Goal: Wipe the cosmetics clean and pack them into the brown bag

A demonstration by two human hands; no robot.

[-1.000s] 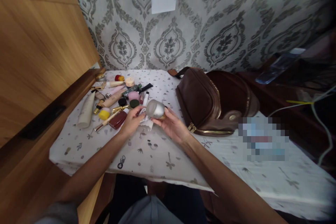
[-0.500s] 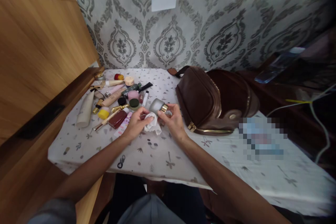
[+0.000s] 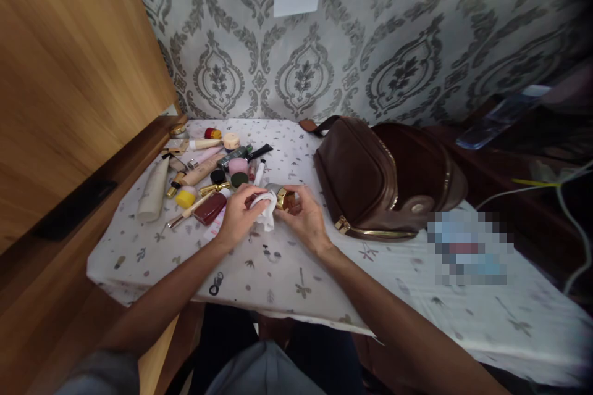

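Observation:
My left hand (image 3: 241,216) pinches a crumpled white tissue (image 3: 264,210) and presses it against a small bottle. My right hand (image 3: 303,215) grips that bottle, a frosted one with a gold cap (image 3: 282,199), whose capped end faces right. The tissue and my fingers cover most of the bottle's body. Left of my hands lie a dark red bottle (image 3: 209,210) with a white cap, a jar with a dark green lid (image 3: 239,180), a pink jar (image 3: 238,165) and a yellow-lidded jar (image 3: 185,197).
More cosmetics spread over the table's left side, among them a large pale tube (image 3: 153,190) and a gold tube (image 3: 214,188). A brown leather bag (image 3: 365,179) stands to the right. A wooden panel (image 3: 78,55) borders the left; a patterned wall (image 3: 259,55) rises behind.
The bottle has turned in my right hand, its gold cap now facing more toward me. My left hand has brought the tissue up onto it. The view has shifted slightly.

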